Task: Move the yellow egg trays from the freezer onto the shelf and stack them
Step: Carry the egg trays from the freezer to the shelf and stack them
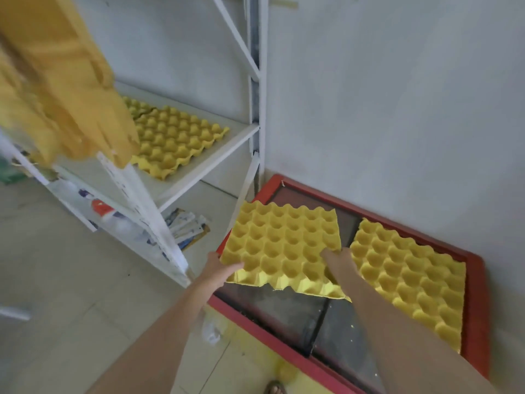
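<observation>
Two hands on one tray: left hand [220, 270] clamped on the near-left corner, right hand [338, 261] pinching the near-right edge with fingers curled over into the cups. Held yellow egg tray [281, 245] gripped at opposite ends of its near side, probably because thin moulded pulp sags or tears if carried by a single corner. Tilted slightly, near edge lifted clear of the freezer [474, 302], far edge reaching towards the foot of the shelf frame. Likely mid-carry, between lift and placement.

Just beside the right hand, second tray [409, 280] lying flat on the dark glass lid inside the red rim, untouched, evidently waiting its turn. Lid bare under the lifted tray.

Further out, up and to the left, white metal shelf [199, 163] with trays on the shelf [173, 137] already nested cup into cup, set towards the back so the front strip stays free. Next placement probably calls for matching orientation so the cups seat. Blurred yellow mass [65, 81] close to the camera at upper left, nature unclear. Packets [187, 227] on the floor beneath the shelf, off the carry path.
</observation>
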